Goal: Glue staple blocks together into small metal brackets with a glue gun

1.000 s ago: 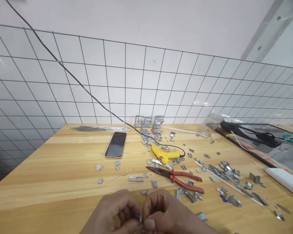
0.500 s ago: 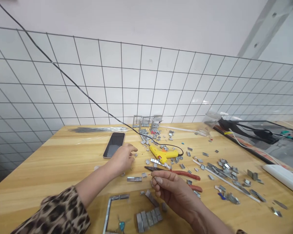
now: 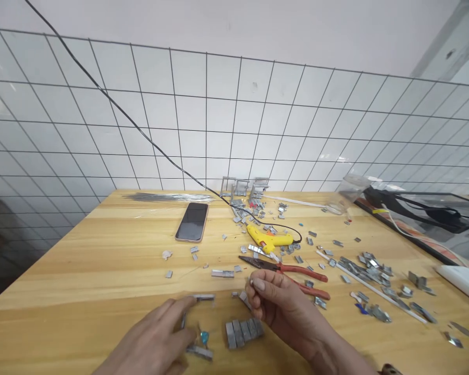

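Note:
My left hand (image 3: 156,333) lies low at the front of the wooden table (image 3: 101,271), its fingers stretched over a thin metal frame (image 3: 197,323) with a small blue piece (image 3: 204,337) beside it. My right hand (image 3: 275,304) is curled, its fingertips pinched on a tiny metal bit I can barely see. A row of grey metal clips (image 3: 243,332) lies between the two hands. Red-handled pliers (image 3: 285,271) rest just beyond my right hand.
A yellow glue gun (image 3: 269,240) with a black cord lies mid-table, a phone (image 3: 192,222) to its left. Several loose metal clips (image 3: 367,268) scatter to the right. A wire grid panel (image 3: 219,120) backs the table. A dark tray (image 3: 433,219) sits far right.
My left hand has drawn back from near the phone to the metal frame at the front. My right hand has stayed roughly in place, fingers still pinched. The camera tilted slightly.

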A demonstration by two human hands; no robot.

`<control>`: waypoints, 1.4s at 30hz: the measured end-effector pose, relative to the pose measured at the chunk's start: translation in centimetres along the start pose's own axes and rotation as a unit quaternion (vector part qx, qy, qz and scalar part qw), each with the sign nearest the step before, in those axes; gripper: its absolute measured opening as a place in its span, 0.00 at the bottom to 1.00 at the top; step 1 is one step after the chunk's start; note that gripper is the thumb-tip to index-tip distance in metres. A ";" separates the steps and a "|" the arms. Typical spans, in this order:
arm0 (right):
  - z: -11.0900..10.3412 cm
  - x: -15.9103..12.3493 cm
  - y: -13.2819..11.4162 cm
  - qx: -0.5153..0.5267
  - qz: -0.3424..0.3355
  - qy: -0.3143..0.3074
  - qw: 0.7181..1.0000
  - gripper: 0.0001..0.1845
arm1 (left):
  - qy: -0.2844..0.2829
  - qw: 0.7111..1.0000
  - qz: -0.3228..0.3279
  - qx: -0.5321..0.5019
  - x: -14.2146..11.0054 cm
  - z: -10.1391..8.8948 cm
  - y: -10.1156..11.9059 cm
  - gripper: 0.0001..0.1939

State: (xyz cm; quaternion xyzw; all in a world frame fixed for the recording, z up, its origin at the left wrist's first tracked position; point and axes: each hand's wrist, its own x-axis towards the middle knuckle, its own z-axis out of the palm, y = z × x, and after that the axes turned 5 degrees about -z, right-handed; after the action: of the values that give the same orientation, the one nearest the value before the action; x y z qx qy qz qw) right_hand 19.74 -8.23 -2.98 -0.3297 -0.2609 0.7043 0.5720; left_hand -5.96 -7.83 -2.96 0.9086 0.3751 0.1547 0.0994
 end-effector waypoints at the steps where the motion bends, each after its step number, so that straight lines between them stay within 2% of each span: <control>1: 0.0 0.0 0.1 0.000 0.001 0.003 1.000 0.13 | -0.007 1.000 0.003 -0.001 0.2 0.3 -0.2 0.17; 5: 0.0 -0.1 0.3 -0.004 0.009 0.008 1.000 0.14 | -0.035 0.999 0.027 -0.007 0.9 0.9 -1.0 0.12; 9: -0.3 0.0 0.5 -0.014 0.018 0.006 1.000 0.14 | -0.079 0.997 0.022 -0.017 1.1 0.3 -0.9 0.12; 12: -0.4 0.0 0.8 -0.026 0.024 0.005 0.999 0.14 | -0.111 0.989 -0.001 -0.100 1.3 -1.2 -0.6 0.12; 15: -0.4 0.0 1.1 -0.046 0.031 0.002 0.998 0.15 | -0.135 0.969 -0.036 -0.202 1.5 -2.2 -0.6 0.09; 18: -0.1 0.0 1.6 -0.067 0.034 0.003 0.997 0.16 | -0.128 0.932 -0.139 -0.308 1.8 -2.3 -0.8 0.03; 21: 0.4 0.2 2.5 -0.082 0.037 0.006 0.996 0.17 | -0.133 0.871 -0.230 -0.413 2.4 -1.7 -1.0 0.08; 25: 1.1 0.5 3.6 -0.091 0.036 0.012 0.995 0.17 | -0.137 0.801 -0.257 -0.523 3.3 -1.2 -1.5 0.14; 32: 2.2 1.4 4.4 -0.094 0.035 0.006 0.995 0.17 | -0.144 0.735 -0.271 -0.604 3.9 -0.9 -3.4 0.16; 34: 2.5 1.8 4.5 -0.090 0.028 0.008 0.996 0.17 | -0.142 0.733 -0.275 -0.606 3.9 -0.6 -3.8 0.16; 36: 2.7 2.0 4.6 -0.084 0.020 0.013 0.996 0.17 | -0.133 0.744 -0.272 -0.596 3.9 -0.3 -4.0 0.17; 42: 3.2 2.4 4.6 -0.066 0.014 0.020 0.998 0.18 | -0.113 0.818 -0.274 -0.493 3.8 -0.2 -3.6 0.16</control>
State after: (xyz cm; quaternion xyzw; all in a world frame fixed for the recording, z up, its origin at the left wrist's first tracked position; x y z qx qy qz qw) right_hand 14.10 -6.85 -4.77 -0.3845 -0.2904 0.6865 0.5445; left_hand -5.82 -2.62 -3.04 0.6089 0.4685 0.1812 0.6139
